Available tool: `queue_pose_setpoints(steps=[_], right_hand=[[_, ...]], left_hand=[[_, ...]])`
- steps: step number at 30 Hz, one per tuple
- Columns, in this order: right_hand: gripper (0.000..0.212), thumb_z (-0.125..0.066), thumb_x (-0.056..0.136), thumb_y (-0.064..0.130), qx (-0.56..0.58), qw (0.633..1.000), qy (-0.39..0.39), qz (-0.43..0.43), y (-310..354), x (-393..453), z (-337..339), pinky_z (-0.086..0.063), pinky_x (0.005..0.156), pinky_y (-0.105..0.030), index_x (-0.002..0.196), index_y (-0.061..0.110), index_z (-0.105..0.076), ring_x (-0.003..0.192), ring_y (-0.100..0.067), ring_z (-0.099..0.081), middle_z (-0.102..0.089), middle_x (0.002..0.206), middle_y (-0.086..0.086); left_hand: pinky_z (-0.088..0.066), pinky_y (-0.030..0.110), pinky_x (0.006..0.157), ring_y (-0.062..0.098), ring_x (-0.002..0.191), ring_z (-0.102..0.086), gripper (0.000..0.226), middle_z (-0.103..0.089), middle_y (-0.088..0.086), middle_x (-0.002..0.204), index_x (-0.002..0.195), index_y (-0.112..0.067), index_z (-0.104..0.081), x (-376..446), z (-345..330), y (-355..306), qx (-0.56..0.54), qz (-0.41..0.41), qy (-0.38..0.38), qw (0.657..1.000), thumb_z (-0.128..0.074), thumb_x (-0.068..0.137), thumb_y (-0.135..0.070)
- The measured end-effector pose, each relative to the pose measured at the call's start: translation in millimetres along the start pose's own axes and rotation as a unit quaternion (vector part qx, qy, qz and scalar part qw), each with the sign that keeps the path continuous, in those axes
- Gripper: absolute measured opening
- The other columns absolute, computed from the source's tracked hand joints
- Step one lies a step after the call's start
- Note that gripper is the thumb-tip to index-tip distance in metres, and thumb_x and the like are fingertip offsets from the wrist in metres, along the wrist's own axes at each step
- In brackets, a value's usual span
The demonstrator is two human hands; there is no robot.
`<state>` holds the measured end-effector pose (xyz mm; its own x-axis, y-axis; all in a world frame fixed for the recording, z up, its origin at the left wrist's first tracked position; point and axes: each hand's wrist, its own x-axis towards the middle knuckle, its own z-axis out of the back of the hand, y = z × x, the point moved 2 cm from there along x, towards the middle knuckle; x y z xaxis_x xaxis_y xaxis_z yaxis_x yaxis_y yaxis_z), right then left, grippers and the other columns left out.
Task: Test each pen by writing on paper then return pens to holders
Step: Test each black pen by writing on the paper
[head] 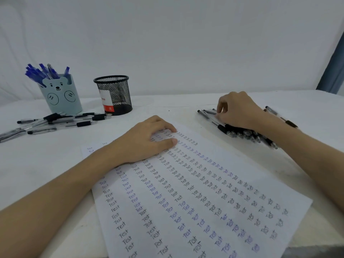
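Two holders (pixel 113 94) (one mesh), left hand (pixel 143 140) flat on paper (pixel 195 192), right hand (pixel 240 110) pinching a pen (pixel 207 114)

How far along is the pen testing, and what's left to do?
Well along. The paper is nearly filled with "Test" words, and blue pens already stand in the bear holder. The left hand rests on the sheet while the right hand reaches into a pile of black pens. The mesh holder shows no pens, and loose pens lie beside it.
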<state>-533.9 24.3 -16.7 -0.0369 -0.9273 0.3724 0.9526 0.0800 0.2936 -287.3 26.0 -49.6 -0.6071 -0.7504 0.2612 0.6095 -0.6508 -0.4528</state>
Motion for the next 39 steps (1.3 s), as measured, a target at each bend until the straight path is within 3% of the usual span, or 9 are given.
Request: queue_pose_setpoints(steps=[3, 7, 13, 19, 23, 26, 28, 33, 39], right_hand=[[0.013, -0.06, 0.085, 0.017, -0.004, 1.0, -0.016, 0.011, 2.5, 0.7, -1.3, -0.036, 0.056, -0.025, 0.077, 0.008, -0.063, 0.071, -0.022, -0.053, -0.056, 0.069, 0.001], [0.017, -0.05, 0.088, 0.012, -0.037, 0.994, -0.094, 0.036, 11.4, -0.3, 14.4, -0.044, 0.075, -0.033, 0.086, 0.008, -0.067, 0.085, -0.025, -0.055, -0.067, 0.088, -0.006], [0.016, -0.054, 0.09, 0.015, 0.064, 0.996, -0.039, 0.045, 40.0, -0.4, 36.6, -0.038, 0.055, -0.019, 0.086, 0.009, -0.068, 0.056, -0.009, -0.049, -0.069, 0.088, -0.007], [0.017, -0.058, 0.088, 0.018, 0.041, 0.984, 0.054, 0.165, 119.5, 7.5, 31.5, -0.039, 0.056, -0.019, 0.08, 0.008, -0.068, 0.061, -0.007, -0.049, -0.067, 0.084, -0.006], [0.017, -0.055, 0.087, 0.015, 0.01, 0.965, 0.113, 0.236, 189.3, 16.8, 3.9, -0.043, 0.068, -0.027, 0.078, 0.005, -0.064, 0.074, -0.02, -0.052, -0.065, 0.087, -0.012], [0.028, -0.042, 0.089, 0.008, -0.055, 0.948, 0.142, 0.28, 231.3, 22.5, -30.4, -0.046, 0.077, -0.032, 0.098, -0.003, -0.067, 0.091, -0.03, -0.057, -0.065, 0.102, -0.017], [0.035, -0.038, 0.089, 0.006, -0.09, 0.937, 0.153, 0.301, 252.4, 24.8, -54.4, -0.048, 0.09, -0.036, 0.11, -0.003, -0.064, 0.106, -0.032, -0.056, -0.061, 0.115, -0.016], [0.036, -0.041, 0.09, 0.008, -0.125, 0.932, 0.131, 0.313, 278.9, 30.7, -97.0, -0.041, 0.086, -0.035, 0.124, 0.006, -0.053, 0.117, -0.028, -0.04, -0.05, 0.124, -0.012], [0.024, -0.045, 0.092, 0.007, -0.094, 0.943, 0.058, 0.313, 287.3, 36.9, -120.3, -0.038, 0.084, -0.033, 0.114, 0.005, -0.053, 0.108, -0.026, -0.042, -0.05, 0.116, -0.012]], left_hand=[[-0.03, 0.004, 0.089, -0.002, 0.107, -0.047, 0.038, -0.048, -0.018, 0.117, 0.114, -0.037, -0.058, 0.8, 0.0, 0.9, 0.007, -0.005, -0.001, 1.0, -0.055, 0.083, -0.058], [-0.031, 0.006, 0.091, -0.001, 0.108, -0.047, 0.033, -0.049, -0.016, 0.118, 0.115, -0.033, -0.059, 0.9, 0.5, -1.3, 0.012, -0.01, -0.006, 1.0, -0.056, 0.085, -0.048], [-0.039, 0.021, 0.095, 0.001, 0.107, -0.052, 0.026, -0.055, -0.014, 0.117, 0.113, -0.027, -0.061, -15.5, 17.4, 2.1, 0.026, -0.023, -0.029, 0.999, -0.055, 0.091, -0.039], [-0.034, 0.009, 0.089, -0.007, 0.105, -0.05, 0.019, -0.057, -0.021, 0.113, 0.109, -0.029, -0.062, -73.0, 57.4, 38.5, 0.051, 0.051, -0.064, 0.995, -0.053, 0.093, -0.032], [-0.028, -0.003, 0.083, -0.009, 0.101, -0.049, 0.018, -0.057, -0.021, 0.112, 0.108, -0.031, -0.062, -114.3, 83.6, 68.4, 0.077, 0.118, -0.101, 0.985, -0.053, 0.093, -0.028], [-0.029, -0.001, 0.087, -0.002, 0.105, -0.051, 0.018, -0.06, -0.018, 0.112, 0.105, -0.031, -0.063, -137.4, 94.5, 86.1, 0.067, 0.158, -0.127, 0.977, -0.056, 0.09, -0.036], [-0.034, 0.011, 0.095, 0.0, 0.108, -0.052, 0.027, -0.06, -0.017, 0.111, 0.104, -0.033, -0.063, -146.5, 96.3, 93.9, 0.049, 0.166, -0.144, 0.974, -0.052, 0.082, -0.045], [-0.036, 0.019, 0.097, 0.0, 0.107, -0.051, 0.018, -0.057, -0.019, 0.109, 0.107, -0.03, -0.063, -145.7, 92.1, 98.0, 0.044, 0.172, -0.163, 0.971, -0.055, 0.091, -0.03], [-0.035, 0.017, 0.094, 0.001, 0.107, -0.05, 0.02, -0.056, -0.018, 0.109, 0.109, -0.026, -0.063, -146.2, 93.7, 103.1, 0.053, 0.162, -0.165, 0.971, -0.054, 0.092, -0.027]])
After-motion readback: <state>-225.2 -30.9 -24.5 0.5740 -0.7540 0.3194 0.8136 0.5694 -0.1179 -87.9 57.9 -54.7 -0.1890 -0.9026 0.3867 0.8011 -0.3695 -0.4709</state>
